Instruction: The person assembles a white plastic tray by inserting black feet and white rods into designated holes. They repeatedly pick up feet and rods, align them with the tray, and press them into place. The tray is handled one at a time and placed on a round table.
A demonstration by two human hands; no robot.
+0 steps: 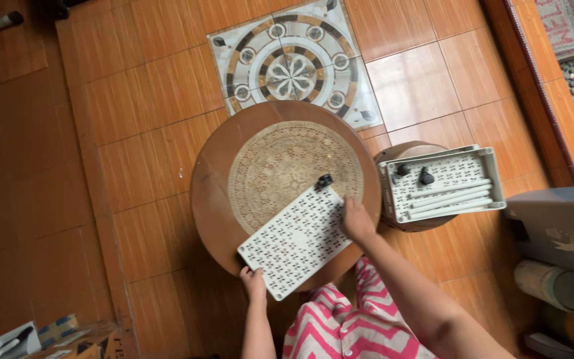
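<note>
A white perforated rectangular panel (pixel 297 240) lies tilted on the round wooden tabletop (pixel 210 193), toward its 6 o'clock edge and partly over the tabletop's pale patterned centre. The left hand (pixel 254 282) grips the panel's near corner at about 7 o'clock, fingers curled onto the edge. The right hand (pixel 355 219) rests on the panel's long edge at about 4 o'clock, fingers closed against it. A small black knob (pixel 324 181) sits at the panel's far corner. At 3 o'clock, just beside the tabletop, a white perforated tray (pixel 441 183) rests on a small round stool (pixel 393 154) and holds white rods and two black knobs. At 8 o'clock, on the tiled floor (pixel 141 133), stand cardboard boxes (pixel 84 340) with blue and yellow print. A decorated floor tile (pixel 293 63) lies at 12 o'clock.
</note>
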